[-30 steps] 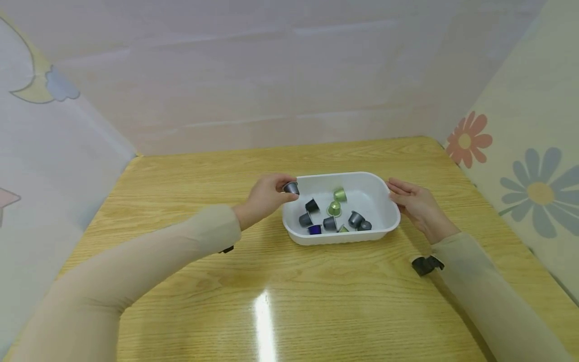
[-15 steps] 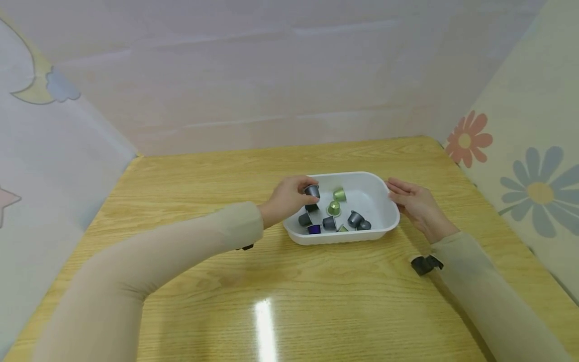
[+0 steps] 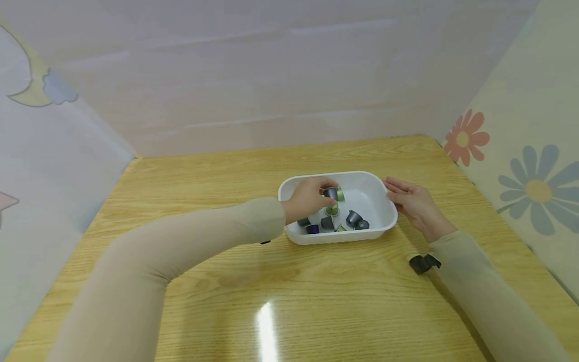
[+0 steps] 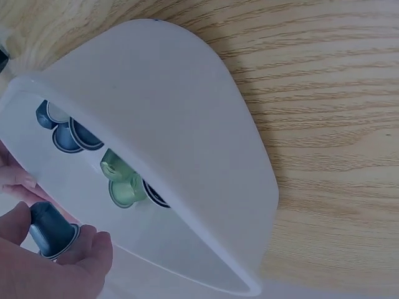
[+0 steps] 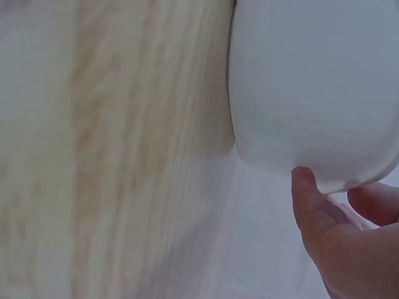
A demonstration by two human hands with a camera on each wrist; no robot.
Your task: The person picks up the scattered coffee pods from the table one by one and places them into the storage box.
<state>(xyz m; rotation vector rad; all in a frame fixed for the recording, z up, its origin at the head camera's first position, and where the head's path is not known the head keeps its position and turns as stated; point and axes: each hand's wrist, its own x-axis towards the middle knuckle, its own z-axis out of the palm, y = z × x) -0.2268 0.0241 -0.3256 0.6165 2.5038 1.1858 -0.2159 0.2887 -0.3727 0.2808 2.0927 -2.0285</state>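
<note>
My left hand [image 3: 308, 197] pinches a dark grey coffee capsule [image 3: 330, 193] between thumb and fingers, over the left half of a white plastic tray [image 3: 382, 211]. The same capsule [image 4: 51, 229] shows tilted in the left wrist view. Inside the tray lie green capsules [image 4: 128, 190], grey capsules [image 3: 354, 218] and a purple capsule [image 3: 312, 229]; my left hand hides part of them. My right hand [image 3: 417, 205] holds the tray's right end. In the right wrist view its thumb is at the rim, with a finger [image 5: 305, 187] against the outer wall.
The tray stands on a wood-grain table [image 3: 217, 301]. A plain pale wall [image 3: 271, 75] rises behind, with patterned walls at left and right; the right one carries printed flowers [image 3: 538, 191]. A black wrist device [image 3: 424, 263] sits below the right sleeve.
My left hand has carried the grey capsule rightward, from the tray's left rim to over the green capsules inside. The right hand keeps its place at the tray's right end.
</note>
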